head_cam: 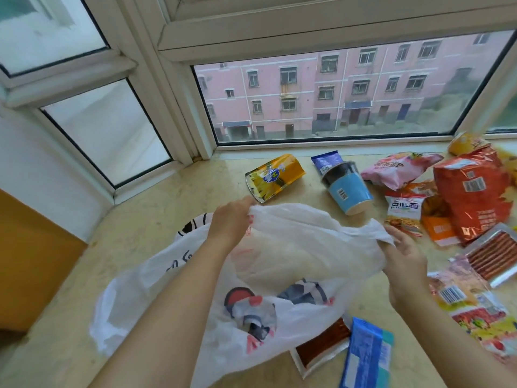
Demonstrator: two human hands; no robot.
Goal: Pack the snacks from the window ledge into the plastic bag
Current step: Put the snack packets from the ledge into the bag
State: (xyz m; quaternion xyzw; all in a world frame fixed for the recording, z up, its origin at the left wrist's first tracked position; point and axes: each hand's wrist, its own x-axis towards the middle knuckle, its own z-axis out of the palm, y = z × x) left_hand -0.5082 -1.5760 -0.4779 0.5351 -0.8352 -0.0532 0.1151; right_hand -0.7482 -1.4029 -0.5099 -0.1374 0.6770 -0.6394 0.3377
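You've got both hands pinching the plastic bag [293, 247] rim mid-frame, left hand [232, 219] and right hand [402, 256] stretching it open, snacks heaped right of centre, blue cup [349, 189] nearest your right

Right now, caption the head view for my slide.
Both hands, left and right, hold open a plastic bag beside snacks on the ledge.

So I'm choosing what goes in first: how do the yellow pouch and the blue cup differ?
The yellow pouch is a flat, glossy foil pack lying face up; the blue cup is a rigid, round tub tipped on its side, dark lid toward the window. The pouch lies alone, nearer the left hand; the cup sits against a small blue packet. Both rest on the ledge, outside the plastic bag.
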